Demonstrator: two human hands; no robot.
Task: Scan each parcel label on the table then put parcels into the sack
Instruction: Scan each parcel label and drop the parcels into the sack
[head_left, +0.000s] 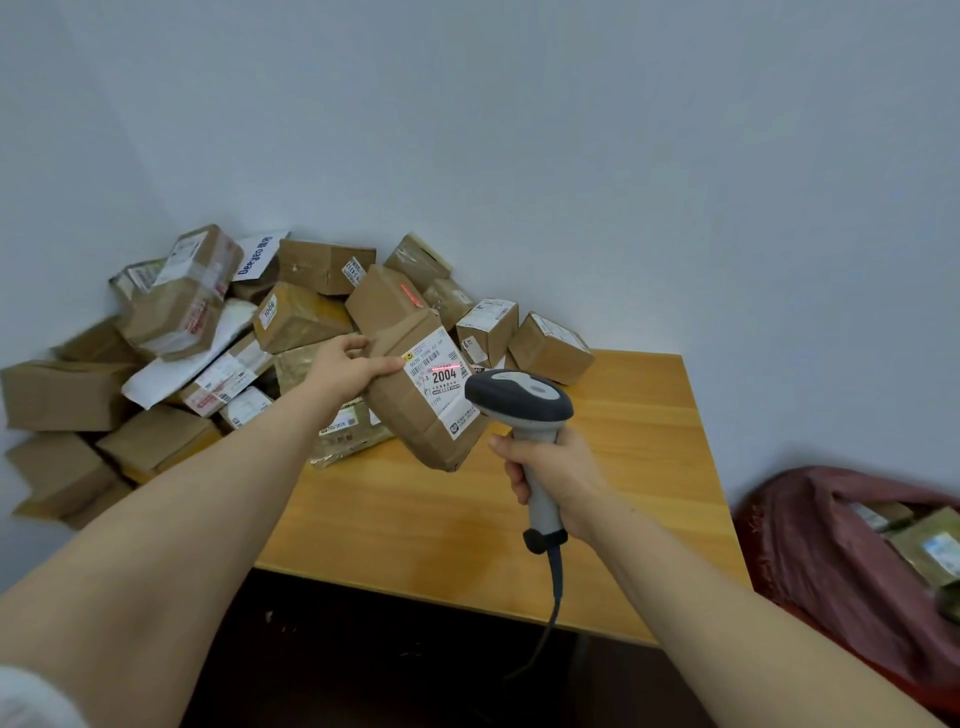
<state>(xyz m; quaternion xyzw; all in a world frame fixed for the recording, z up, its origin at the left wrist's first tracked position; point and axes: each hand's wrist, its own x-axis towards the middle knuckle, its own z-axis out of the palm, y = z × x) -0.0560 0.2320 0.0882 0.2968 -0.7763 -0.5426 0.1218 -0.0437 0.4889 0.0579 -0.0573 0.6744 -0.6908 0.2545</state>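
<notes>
A heap of brown cardboard parcels (306, 317) fills the corner at the table's far left, from 9 to 12 o'clock of the held parcel. They are stacked unevenly against the wall, some tilted, with a white poly mailer (187, 364) wedged among them. Two small boxes (550, 348) sit on the wooden table (649, 467) at 1 o'clock, just beside the heap. A taped parcel (348, 436) lies directly beneath the held one, partly hidden by it and by the left forearm.

The held parcel (410, 415) is raised above the table's far-left part. Its long axis runs from 11 o'clock at the far end to 5 o'clock at the near end, which is tipped downward. Its white label (441, 387), printed "2004", faces up and towards the scanner, and a red scan line crosses the label. The left hand (353, 364) grips the parcel's left edge, thumb on top and fingers curled round the side.

The right hand (561, 478) is wrapped tightly round the grip of a grey barcode scanner (519, 397). The scanner's head points to 10 o'clock at the label and overlaps the parcel's right edge in view; whether they touch cannot be told. Its cable (553, 608) hangs down towards 6 o'clock over the table's near edge.

At 4 o'clock, beyond the table's right side and lower down, a dark red sack (810, 545) stands open. At least two labelled parcels (930, 551) lie inside, blurred.
</notes>
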